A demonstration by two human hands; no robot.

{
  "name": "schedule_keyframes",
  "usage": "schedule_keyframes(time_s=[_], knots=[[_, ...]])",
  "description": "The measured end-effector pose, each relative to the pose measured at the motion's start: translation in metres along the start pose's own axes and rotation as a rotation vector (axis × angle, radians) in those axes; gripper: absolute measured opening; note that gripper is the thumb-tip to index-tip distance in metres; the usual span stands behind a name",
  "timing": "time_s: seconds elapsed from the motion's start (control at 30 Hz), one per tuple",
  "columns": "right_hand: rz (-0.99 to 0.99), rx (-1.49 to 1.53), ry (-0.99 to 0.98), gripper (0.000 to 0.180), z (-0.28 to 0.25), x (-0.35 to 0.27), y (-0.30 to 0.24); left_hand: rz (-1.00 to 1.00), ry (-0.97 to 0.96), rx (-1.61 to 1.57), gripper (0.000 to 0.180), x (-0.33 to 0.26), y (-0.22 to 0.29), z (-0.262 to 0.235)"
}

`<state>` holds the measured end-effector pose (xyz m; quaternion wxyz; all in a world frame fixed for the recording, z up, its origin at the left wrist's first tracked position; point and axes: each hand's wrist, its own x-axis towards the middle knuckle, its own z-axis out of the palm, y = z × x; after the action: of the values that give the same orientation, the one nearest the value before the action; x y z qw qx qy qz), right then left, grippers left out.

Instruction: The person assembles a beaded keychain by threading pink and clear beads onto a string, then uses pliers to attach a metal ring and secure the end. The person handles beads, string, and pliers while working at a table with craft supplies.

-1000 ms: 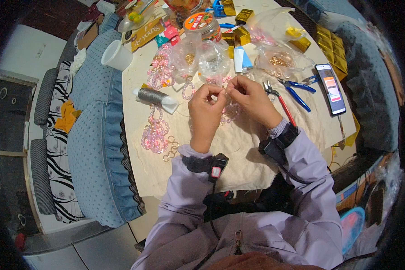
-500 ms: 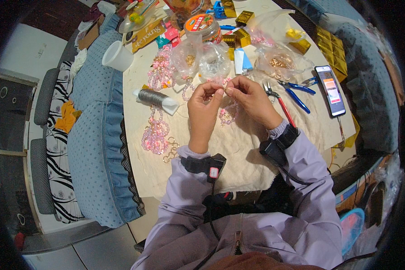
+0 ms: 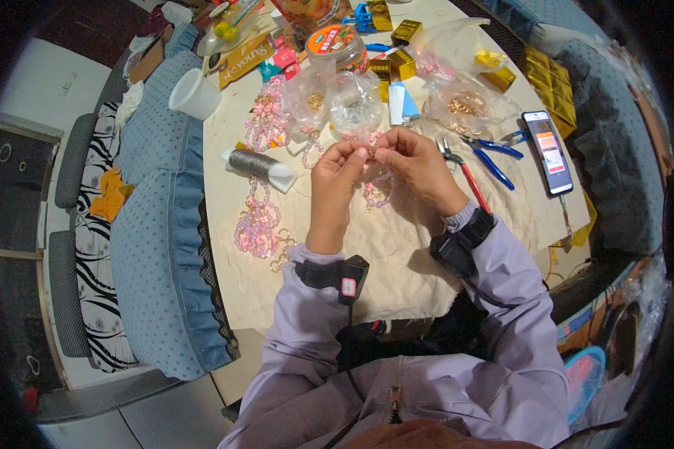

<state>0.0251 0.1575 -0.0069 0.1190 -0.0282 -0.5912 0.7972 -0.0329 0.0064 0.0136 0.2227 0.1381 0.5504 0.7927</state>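
Note:
My left hand and my right hand meet fingertip to fingertip above the cream cloth-covered table. Between them they pinch a small pink bead piece, which hangs down below the fingers. What exactly sits between the fingertips is too small to tell. A finished cluster of pink beads with gold rings lies to the left of my left forearm. A grey thread spool lies just left of my left hand.
Blue-handled pliers, red-handled pliers and a phone lie to the right. Clear bags of beads, gold boxes, an orange-lidded jar and a white cup crowd the far side. A blue cushioned sofa borders the left.
Both hands stay together at the same spot; the fingers have shifted slightly on the bead piece.

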Motion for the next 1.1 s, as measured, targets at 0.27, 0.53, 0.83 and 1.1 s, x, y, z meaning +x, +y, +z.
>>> schedule_keyframes(time_s=[0.27,0.53,0.83,1.1], knots=[[0.000,-0.054,0.008,0.008,-0.002,0.002,0.001,-0.033,-0.018,-0.022,0.015,0.003,-0.002,-0.004],[-0.005,-0.017,0.003,0.010,-0.001,0.001,-0.004,-0.109,-0.055,-0.094,0.015,0.003,-0.001,-0.005],[0.032,0.015,0.018,0.008,0.004,-0.003,-0.008,-0.096,-0.023,-0.079,0.010,-0.001,0.003,0.000],[0.049,-0.178,0.007,0.013,0.001,-0.004,-0.020,0.011,-0.044,-0.005,0.011,-0.002,0.004,-0.001]])
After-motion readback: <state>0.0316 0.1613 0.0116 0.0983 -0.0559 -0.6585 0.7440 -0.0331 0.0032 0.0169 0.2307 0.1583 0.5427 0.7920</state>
